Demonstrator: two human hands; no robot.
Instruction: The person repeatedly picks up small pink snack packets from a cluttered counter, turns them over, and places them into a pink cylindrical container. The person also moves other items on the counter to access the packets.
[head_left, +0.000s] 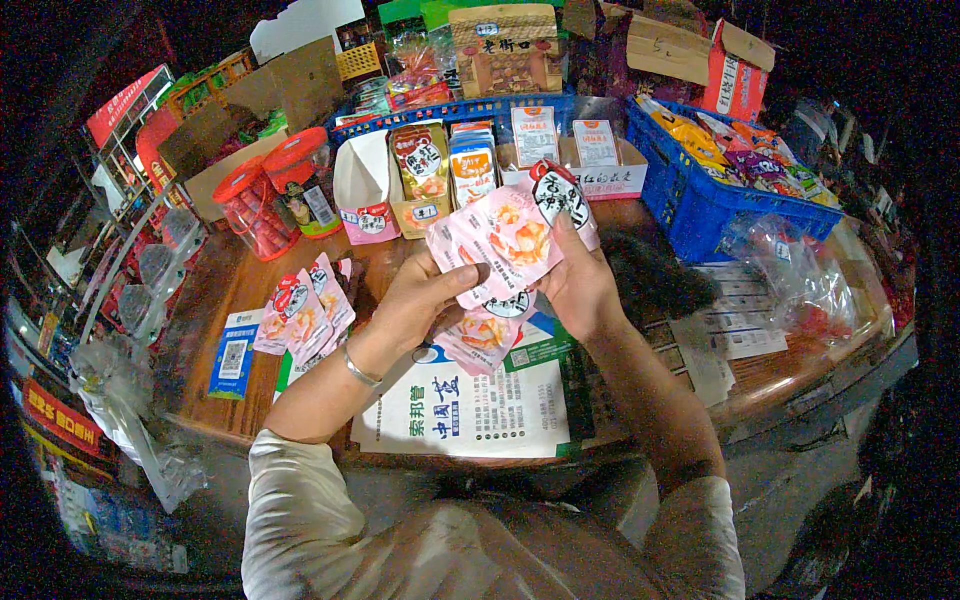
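Both of my hands are raised over the table, gripping pink snack packets (521, 229) printed with shrimp pictures. My left hand (420, 304) pinches their lower left edge, thumb on top. At the upper right end, my right hand (581, 281) has its thumb across the front of the packets. Below them shows another pink packet (480, 341); I cannot tell whether it is held or lies on the paper. Several similar packets (304, 311) lie in an overlapping pile to the left. A pink-and-white display box (366, 217) stands beyond my hands, its inner walls visible.
Display boxes of gold packets (420, 161) and white-orange packets (474, 172) stand behind. Red-lidded jars (259, 210) are at left, a blue crate (682, 202) of snacks at right. A printed sheet (465, 420) covers the table front. A plastic bag (799, 277) lies at right.
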